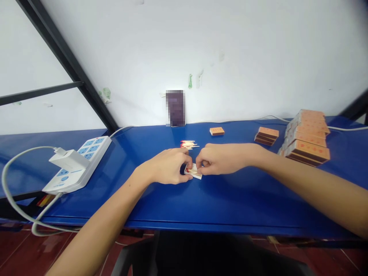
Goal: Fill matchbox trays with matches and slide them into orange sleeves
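Observation:
In the middle of the blue table, a small white matchbox tray (197, 176) holds several red-tipped matches (191, 171). My left hand (172, 165) grips the tray at its left end, fingers on the far side and thumb on the near side. Over the tray's right end, my right hand (211, 159) is closed, its thumb and fingertips pinched on the matches. Just behind my left hand lies a loose pile of matches (188, 144), heads to the left.
One closed matchbox (217, 131) lies behind my right hand. A short stack of matchboxes (266, 136) and a larger stack (307, 138) stand to the right. At left lies a white power strip (94, 147) with a plugged-in adapter (70, 163) and looping cable. A blurred dark rectangle (175, 108) leans on the wall.

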Demonstrator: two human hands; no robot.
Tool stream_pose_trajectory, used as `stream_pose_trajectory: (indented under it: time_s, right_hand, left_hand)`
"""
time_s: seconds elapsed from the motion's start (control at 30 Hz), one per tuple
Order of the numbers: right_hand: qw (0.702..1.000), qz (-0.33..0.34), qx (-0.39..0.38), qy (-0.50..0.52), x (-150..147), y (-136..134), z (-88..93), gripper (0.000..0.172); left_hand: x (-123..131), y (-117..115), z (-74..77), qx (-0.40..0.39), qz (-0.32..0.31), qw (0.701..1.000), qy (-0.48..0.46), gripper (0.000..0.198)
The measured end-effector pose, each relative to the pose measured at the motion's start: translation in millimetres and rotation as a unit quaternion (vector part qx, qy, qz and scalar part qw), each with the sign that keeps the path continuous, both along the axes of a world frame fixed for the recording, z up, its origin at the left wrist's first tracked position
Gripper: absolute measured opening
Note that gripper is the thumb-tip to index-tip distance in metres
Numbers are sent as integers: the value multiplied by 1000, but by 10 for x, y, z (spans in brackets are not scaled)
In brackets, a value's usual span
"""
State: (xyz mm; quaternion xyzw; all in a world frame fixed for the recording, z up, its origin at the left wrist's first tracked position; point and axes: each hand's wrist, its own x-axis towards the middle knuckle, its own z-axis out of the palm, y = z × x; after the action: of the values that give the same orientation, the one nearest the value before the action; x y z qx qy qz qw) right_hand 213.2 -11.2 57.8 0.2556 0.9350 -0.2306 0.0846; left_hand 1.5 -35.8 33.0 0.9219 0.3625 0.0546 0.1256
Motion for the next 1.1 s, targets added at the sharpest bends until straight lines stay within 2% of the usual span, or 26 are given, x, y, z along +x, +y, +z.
stream_pose_trajectory:
  time_s: [0.13,0.4,0.57,0.8,1.1]
  right_hand:
    - [1000,9,3,5,2,8,-5,33]
    - [1000,-17,2,15,-28,-15,-6,37]
    - [1000,-14,2,13,-26,-4,-38,27]
    - [1000,-3,21,6,-33,3,-46,24]
    - [1000,1,2,9,-26,18,-82,33]
  left_hand:
    - [-10,22,-27,10,-3,1000,-3,15]
    - [11,36,-34,20,-3,1000,-8,19]
    - [3,47,-50,37,-10,999,8,21]
    - [-1,48,-69,27,-6,1000,2,26]
    - [7,51,-67,10,-28,1000,-7,21]
